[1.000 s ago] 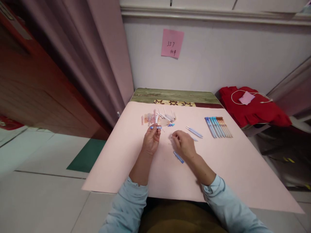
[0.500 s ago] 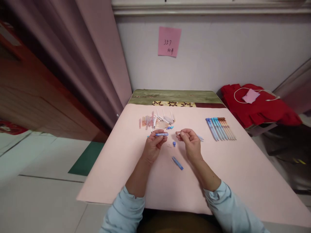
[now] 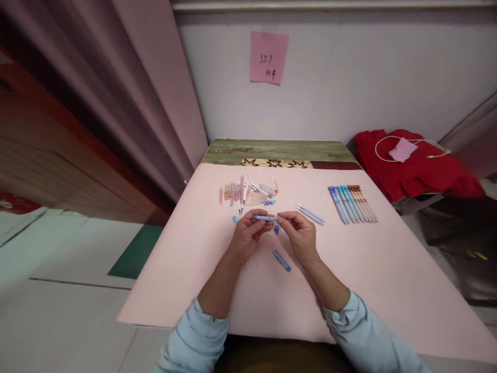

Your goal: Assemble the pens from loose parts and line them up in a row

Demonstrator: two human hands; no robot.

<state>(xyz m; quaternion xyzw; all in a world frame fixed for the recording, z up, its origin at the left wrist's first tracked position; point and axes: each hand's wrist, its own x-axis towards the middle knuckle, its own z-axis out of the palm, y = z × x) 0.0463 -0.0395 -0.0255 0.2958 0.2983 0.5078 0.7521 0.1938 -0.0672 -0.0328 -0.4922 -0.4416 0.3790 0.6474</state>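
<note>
Gripping the blue barrel [image 3: 264,218] level, left of the pen row [image 3: 352,205], your left hand [image 3: 245,238] is curling snugly round it, apparently presenting its end to your right hand [image 3: 303,237], which is tightly pinching a tiny pale piece [image 3: 277,219].

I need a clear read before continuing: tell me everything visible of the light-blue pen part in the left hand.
The light-blue pen part is slim, tube-like and plastic-looking, with a small dark mark near its right end. The left hand pinches it, nearly level, above the pink table cover. Its right end points toward the right hand; whether they touch is too small to tell.
</note>
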